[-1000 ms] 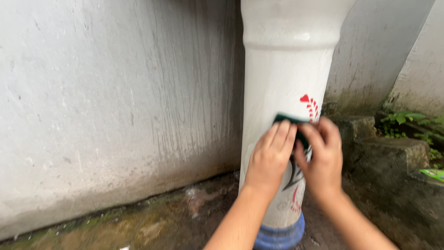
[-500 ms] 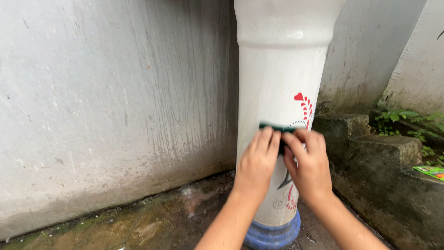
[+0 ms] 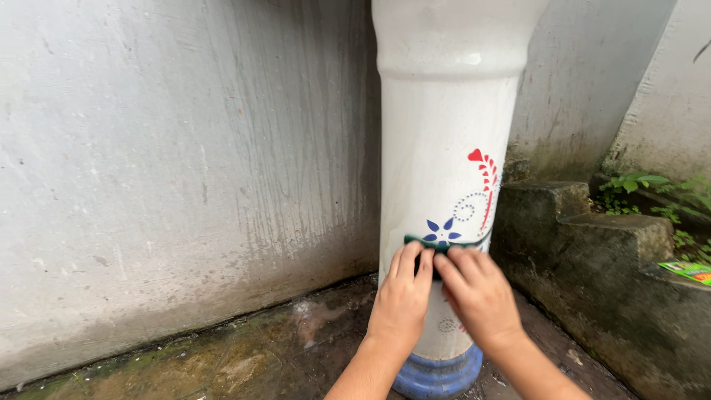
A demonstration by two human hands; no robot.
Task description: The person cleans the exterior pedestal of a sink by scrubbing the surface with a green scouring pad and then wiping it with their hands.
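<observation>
Fingers (image 3: 412, 261) of the left hand (image 3: 401, 302) and right hand (image 3: 480, 296) press flat on a green scouring pad (image 3: 424, 242) against the white pillar (image 3: 444, 155), lower than a second ago, uncovering a blue flower (image 3: 442, 231) above the blue base (image 3: 438, 376).

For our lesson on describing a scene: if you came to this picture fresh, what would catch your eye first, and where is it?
First, the tall white pedestal at centre, painted with a red and blue floral design and ringed by a blue base. Next, the left hand and right hand low on it, together pressing a dark green scrubbing pad against its front. Behind stands a stained grey wall, with mossy concrete steps at right.
</observation>
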